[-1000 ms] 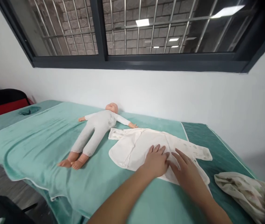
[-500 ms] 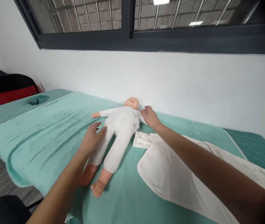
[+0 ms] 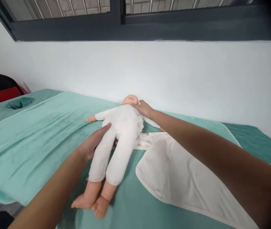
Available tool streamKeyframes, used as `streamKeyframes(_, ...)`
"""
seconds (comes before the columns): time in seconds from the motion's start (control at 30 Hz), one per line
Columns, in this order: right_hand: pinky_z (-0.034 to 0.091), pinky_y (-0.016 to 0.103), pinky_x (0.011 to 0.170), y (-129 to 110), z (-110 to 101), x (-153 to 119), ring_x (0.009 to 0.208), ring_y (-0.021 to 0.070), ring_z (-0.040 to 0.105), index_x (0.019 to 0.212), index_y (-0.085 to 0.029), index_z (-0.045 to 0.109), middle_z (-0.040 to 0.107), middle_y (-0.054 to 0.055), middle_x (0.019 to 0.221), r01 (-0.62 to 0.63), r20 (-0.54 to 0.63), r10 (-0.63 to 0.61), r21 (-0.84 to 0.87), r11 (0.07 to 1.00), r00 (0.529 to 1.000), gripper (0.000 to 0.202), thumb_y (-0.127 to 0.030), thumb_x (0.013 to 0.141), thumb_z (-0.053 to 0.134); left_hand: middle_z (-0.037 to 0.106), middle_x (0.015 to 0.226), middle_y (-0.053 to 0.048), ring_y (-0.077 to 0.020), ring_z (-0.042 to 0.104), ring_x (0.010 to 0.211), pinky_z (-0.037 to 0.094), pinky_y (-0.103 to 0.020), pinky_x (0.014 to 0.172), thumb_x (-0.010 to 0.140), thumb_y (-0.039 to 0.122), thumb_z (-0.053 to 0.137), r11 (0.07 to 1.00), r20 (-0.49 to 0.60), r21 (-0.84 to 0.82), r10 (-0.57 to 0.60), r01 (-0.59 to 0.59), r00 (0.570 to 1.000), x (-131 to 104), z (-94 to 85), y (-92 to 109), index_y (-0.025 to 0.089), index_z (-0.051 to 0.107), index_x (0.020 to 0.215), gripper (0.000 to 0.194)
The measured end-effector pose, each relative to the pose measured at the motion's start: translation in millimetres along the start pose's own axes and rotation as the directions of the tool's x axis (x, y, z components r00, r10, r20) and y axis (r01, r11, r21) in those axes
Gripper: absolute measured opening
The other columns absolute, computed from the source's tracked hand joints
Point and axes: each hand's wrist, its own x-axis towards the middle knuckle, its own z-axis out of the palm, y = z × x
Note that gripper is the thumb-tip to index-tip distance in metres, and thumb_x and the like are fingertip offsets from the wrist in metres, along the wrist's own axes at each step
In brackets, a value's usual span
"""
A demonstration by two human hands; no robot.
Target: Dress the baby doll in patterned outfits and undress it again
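A baby doll (image 3: pixel 125 122) in a white suit lies on its back, head toward the wall and bare feet toward me. My left hand (image 3: pixel 96 140) is around its thigh on the left, thumb on top; fingertips show between the legs from underneath. At the doll's neck and shoulder is my right hand (image 3: pixel 145 109), thumb on the upper chest and the other fingers partly hidden behind the shoulder. Beside the doll, under my right forearm, a white cloth (image 3: pixel 173 171) with a patterned folded end (image 3: pixel 145 140) is spread out.
A green towel-like cover (image 3: pixel 42 136) drapes the bed, which has a round hole (image 3: pixel 20 103) at its left end. Behind runs a white wall (image 3: pixel 185 76) below a dark window frame (image 3: pixel 78 30). A black and red chair (image 3: pixel 0 87) stands at the far left.
Both hands have come onto the doll, the left closing around its thigh and the right reaching its neck and shoulder. The doll's legs lie closer together. My view has shifted slightly.
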Motion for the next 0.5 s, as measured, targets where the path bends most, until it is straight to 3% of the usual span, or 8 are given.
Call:
streamKeyframes(0.1, 0.046, 0.039, 0.096, -5.4, -44.0, -31.6, 0.119, 0.0315, 0.057, 0.136, -0.008, 0.042, 0.055, 0.022, 0.136, 0.001, -0.042, -0.001, 0.001, 1.000, 0.999, 0.079, -0.066, 0.084, 0.055, 0.074, 0.080, -0.008, -0.0182, 0.067, 0.073, 0.052, -0.036, 0.070, 0.091, 0.064, 0.038, 0.997, 0.033, 0.027, 0.070, -0.070, 0.997, -21.5, 32.0, 8.6, 0.008, 0.061, 0.122, 0.068)
streamKeyframes(0.23, 0.047, 0.040, 0.095, 9.4, -119.3, -86.9, 0.117, 0.0310, 0.058, 0.140, -0.011, 0.040, 0.055, 0.020, 0.138, -0.002, -0.103, 0.004, 0.021, 1.000, 0.995, 0.085, -0.071, 0.081, 0.056, 0.075, 0.094, -0.012, -0.0242, 0.070, 0.083, 0.056, -0.041, 0.071, 0.089, 0.067, 0.039, 0.983, 0.079, 0.029, 0.179, -0.181, 0.981, -53.1, 104.3, 21.4, 0.011, 0.057, 0.128, 0.070)
streamKeyframes(0.37, 0.046, 0.040, 0.095, 54.5, -181.3, -142.9, 0.116, 0.0311, 0.058, 0.139, -0.015, 0.042, 0.057, 0.017, 0.136, -0.040, -0.185, 0.029, -0.054, 0.998, 0.982, 0.082, -0.073, 0.082, 0.051, 0.073, 0.105, -0.013, -0.0293, 0.071, 0.085, 0.059, -0.043, 0.068, 0.082, 0.072, 0.048, 0.968, 0.128, -0.044, 0.251, -0.247, 0.960, -72.8, 190.1, 12.5, 0.020, 0.055, 0.130, 0.071)
streamKeyframes(0.5, 0.047, 0.040, 0.092, 109.0, -205.9, -184.8, 0.110, 0.0312, 0.062, 0.137, -0.013, 0.044, 0.062, 0.019, 0.129, -0.159, -0.230, 0.124, -0.139, 0.977, 0.965, 0.075, -0.068, 0.087, 0.048, 0.071, 0.114, -0.014, -0.0309, 0.072, 0.084, 0.059, -0.043, 0.066, 0.079, 0.070, 0.053, 0.968, 0.222, -0.170, 0.219, -0.184, 0.950, -76.2, 253.9, -14.6, 0.024, 0.047, 0.136, 0.074)
